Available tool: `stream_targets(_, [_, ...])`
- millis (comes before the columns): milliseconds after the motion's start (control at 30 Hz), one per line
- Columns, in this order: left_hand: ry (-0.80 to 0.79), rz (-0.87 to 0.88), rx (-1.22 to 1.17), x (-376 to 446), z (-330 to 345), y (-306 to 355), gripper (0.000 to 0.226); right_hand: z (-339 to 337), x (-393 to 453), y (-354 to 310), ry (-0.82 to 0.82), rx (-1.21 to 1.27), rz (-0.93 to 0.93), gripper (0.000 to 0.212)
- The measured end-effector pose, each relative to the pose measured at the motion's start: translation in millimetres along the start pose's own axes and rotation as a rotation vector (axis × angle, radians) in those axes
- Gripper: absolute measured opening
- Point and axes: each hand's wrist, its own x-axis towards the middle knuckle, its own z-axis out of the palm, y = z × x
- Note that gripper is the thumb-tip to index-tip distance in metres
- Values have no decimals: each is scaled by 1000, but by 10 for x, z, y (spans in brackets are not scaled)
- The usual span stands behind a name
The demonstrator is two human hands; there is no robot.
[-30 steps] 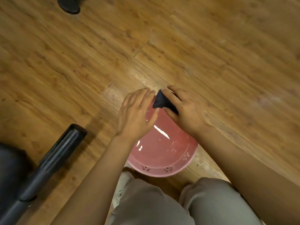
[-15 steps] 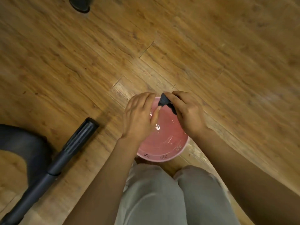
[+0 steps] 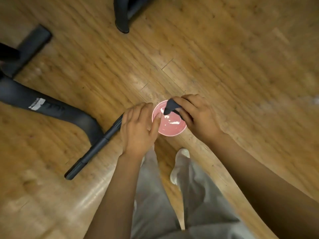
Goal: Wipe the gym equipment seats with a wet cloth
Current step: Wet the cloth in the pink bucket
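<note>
Cloth (image 3: 170, 105) sits bunched in the right hand (image 3: 198, 116), fingers curled round it, a dark corner drooping out over the pink basin (image 3: 172, 130) just under that hand. A second back the basin filled far more of the view; the person has risen, legs now straight below the hands, so the wringing looks finished and the cloth is likely ready for the seats. The left hand (image 3: 139, 130) hangs beside its partner with fingers loosely straight, holding nothing, its thumb over the basin's near rim. Water glints in the basin. Left of the left hand a black bar (image 3: 96, 147) of some machine lies low across the wooden floor (image 3: 241, 66), joined to a curved dark frame (image 3: 51, 107); another dark foot (image 3: 122, 16) stands well beyond both hands. No seat shows.
</note>
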Motion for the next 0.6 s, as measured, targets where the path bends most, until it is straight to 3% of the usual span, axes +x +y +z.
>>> stream_targets(133, [94, 49, 23, -51, -768, 200, 39, -574, 78, -581, 83, 25, -32, 30])
stream_targets(267, [188, 118, 56, -99, -1393, 221, 39, -884, 281, -1165, 130, 38, -189, 26])
stream_targets(467, [280, 147, 102, -239, -2177, -150, 39, -833, 724, -1952, 153, -1, -396, 20])
stream_targets(600, [322, 90, 142, -453, -2602, -478, 40, -610, 927, -2406, 178, 43, -421, 21])
